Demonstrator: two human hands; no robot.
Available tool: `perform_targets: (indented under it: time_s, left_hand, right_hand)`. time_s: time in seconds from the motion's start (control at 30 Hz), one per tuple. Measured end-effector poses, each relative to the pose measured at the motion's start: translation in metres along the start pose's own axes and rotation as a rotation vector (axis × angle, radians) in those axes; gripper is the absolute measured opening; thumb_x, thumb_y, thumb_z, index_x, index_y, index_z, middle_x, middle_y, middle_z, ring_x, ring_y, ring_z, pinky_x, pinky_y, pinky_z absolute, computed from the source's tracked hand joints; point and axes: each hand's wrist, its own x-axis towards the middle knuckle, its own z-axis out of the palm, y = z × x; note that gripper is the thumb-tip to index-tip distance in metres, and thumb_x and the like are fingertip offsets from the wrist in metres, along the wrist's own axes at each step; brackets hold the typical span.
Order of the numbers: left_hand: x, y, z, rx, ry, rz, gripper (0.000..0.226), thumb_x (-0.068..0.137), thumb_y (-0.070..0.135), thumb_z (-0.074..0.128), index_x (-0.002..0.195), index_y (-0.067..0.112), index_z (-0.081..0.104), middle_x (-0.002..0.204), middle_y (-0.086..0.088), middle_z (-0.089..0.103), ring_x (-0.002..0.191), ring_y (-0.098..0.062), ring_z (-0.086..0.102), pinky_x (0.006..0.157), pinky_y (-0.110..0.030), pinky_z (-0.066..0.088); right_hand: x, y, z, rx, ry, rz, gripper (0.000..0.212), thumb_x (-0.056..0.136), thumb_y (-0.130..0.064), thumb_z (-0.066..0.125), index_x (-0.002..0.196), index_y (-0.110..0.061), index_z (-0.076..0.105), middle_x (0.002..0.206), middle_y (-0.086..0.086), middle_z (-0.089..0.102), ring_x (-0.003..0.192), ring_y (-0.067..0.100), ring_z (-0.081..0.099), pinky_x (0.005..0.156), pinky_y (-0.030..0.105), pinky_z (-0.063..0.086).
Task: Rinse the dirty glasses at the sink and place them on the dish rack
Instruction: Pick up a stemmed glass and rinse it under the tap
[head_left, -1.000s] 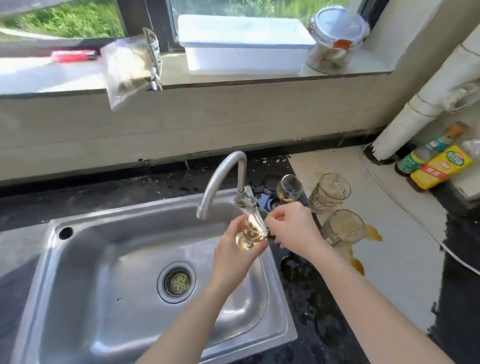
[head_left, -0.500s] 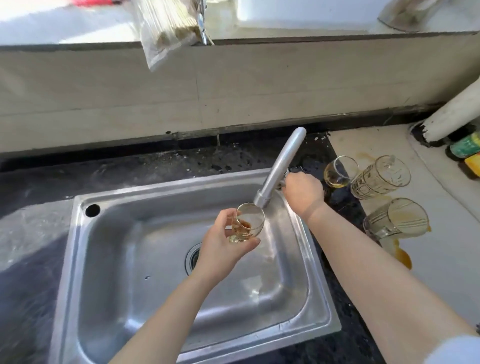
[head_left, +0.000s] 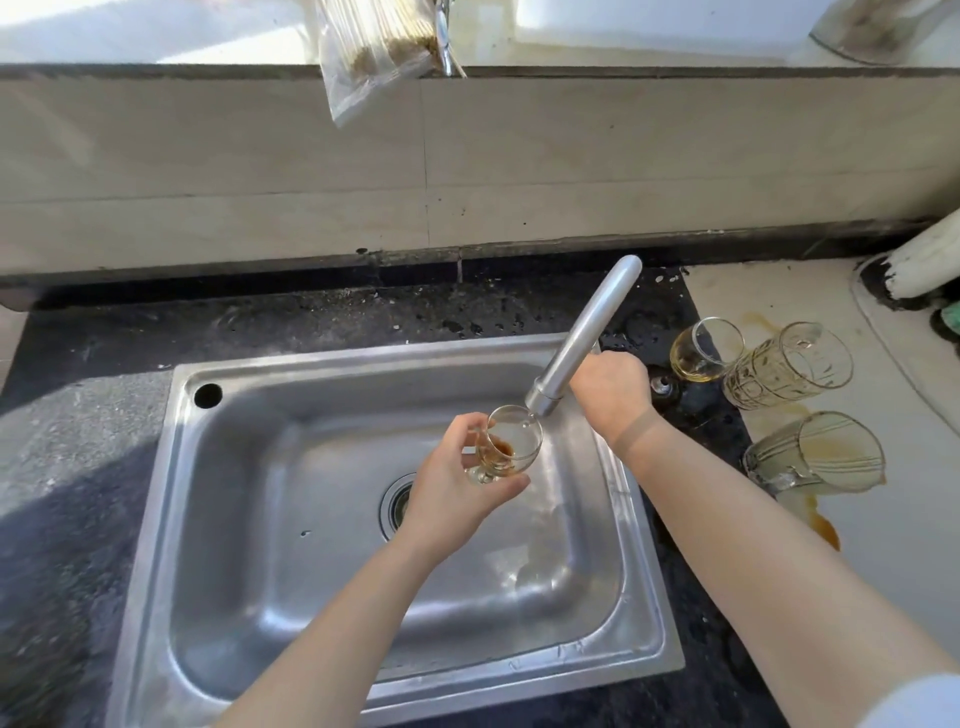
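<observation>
Glass, stemmed, with brown residue inside, is held tilted directly under the faucet outlet, above the sink. Left hand fingers are clamped on its bowl and stem. Right hand fingers are curled round the faucet base. Right of the faucet, three dirty glasses sit on the desk.
</observation>
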Motion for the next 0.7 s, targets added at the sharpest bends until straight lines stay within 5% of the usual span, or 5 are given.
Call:
perform_targets:
  time_s: [0.47,0.7]
  left_hand:
    - [-0.0022,-0.0027,-0.0002,-0.001,0.034,-0.023,0.061,0.052,0.047,0.078,0.106,0.045,0.050,0.103,0.013,0.066,0.099,-0.010,0.064,0.090,-0.043,0.050]
    - [-0.0045,-0.0007,0.0012,-0.001,0.034,-0.029,0.059,0.053,0.047,0.080,0.105,0.046,0.050,0.104,0.014,0.065,0.098,-0.010,0.065,0.090,-0.044,0.051]
  right_hand:
    - [-0.0031,-0.0040,-0.0068,-0.067,0.006,-0.108,0.029,0.091,0.007,0.045,0.107,-0.010,0.063,0.106,0.002,0.067,0.098,0.022,0.066,0.064,0.029,0.040]
    - [-0.0048,0.0002,0.0008,0.051,0.016,-0.005,0.026,0.089,0.002,0.050,0.110,-0.011,0.061,0.099,0.002,0.068,0.093,0.024,0.066,0.061,0.030,0.041]
